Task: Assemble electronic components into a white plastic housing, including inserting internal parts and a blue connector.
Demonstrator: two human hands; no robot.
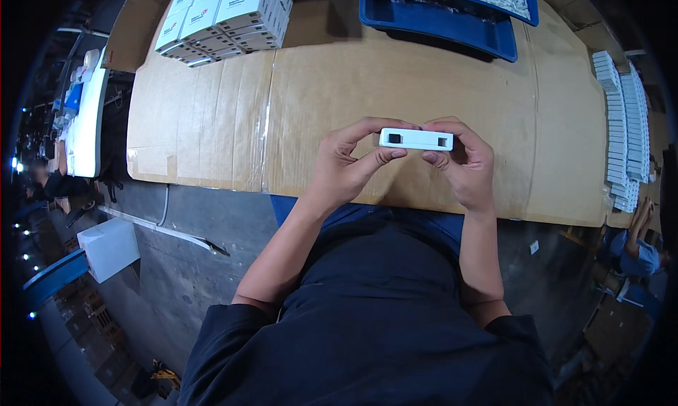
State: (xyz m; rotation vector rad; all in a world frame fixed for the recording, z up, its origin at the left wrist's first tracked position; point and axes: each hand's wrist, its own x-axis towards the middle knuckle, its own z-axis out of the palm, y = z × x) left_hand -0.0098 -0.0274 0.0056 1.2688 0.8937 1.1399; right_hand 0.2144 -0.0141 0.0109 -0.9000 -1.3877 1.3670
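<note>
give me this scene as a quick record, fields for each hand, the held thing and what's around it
left hand: left hand pinching the left end of the white case, thumb below
right hand: right hand pinching its right end, thumb below
held thing: white case, long and narrow, a square opening near each end
surface: cardboard under the hands
far left: stacked white boxes
far right: blue tray, other trays beyond
right edge: stacks of white pieces

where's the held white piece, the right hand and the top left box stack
white piece [418,139], head view, middle of its face
right hand [473,162], head view, hand's middle
box stack [224,23], head view, visible middle
</note>
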